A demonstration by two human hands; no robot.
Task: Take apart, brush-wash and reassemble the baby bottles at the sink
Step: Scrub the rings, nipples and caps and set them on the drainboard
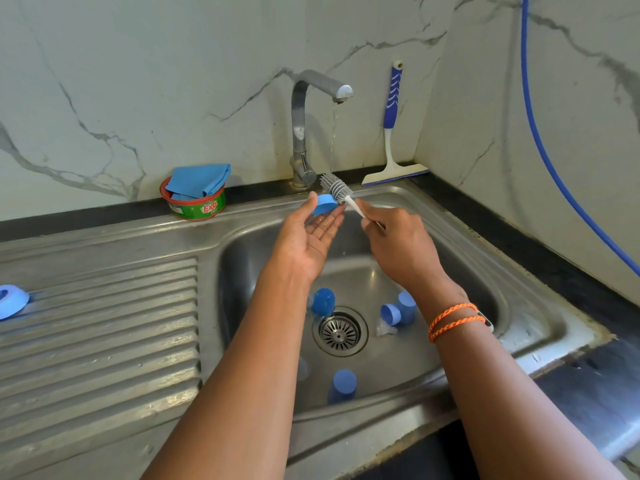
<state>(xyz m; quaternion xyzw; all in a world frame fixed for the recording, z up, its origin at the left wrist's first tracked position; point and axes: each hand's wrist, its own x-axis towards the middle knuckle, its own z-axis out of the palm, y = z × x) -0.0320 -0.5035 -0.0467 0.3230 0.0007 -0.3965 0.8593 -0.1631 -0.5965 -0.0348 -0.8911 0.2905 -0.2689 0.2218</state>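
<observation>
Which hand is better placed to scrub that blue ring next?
The right hand: it already grips the brush, whose bristles touch the blue ring. The left hand is busy holding that ring under the tap.

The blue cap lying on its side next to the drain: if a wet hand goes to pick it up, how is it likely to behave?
The blue cap looks like small hollow plastic, so it is probably light and stiff. It lies on its rounded side on the wet sink floor, so a nudge would likely roll it toward the drain. With the tap running, it is probably slippery.
</observation>
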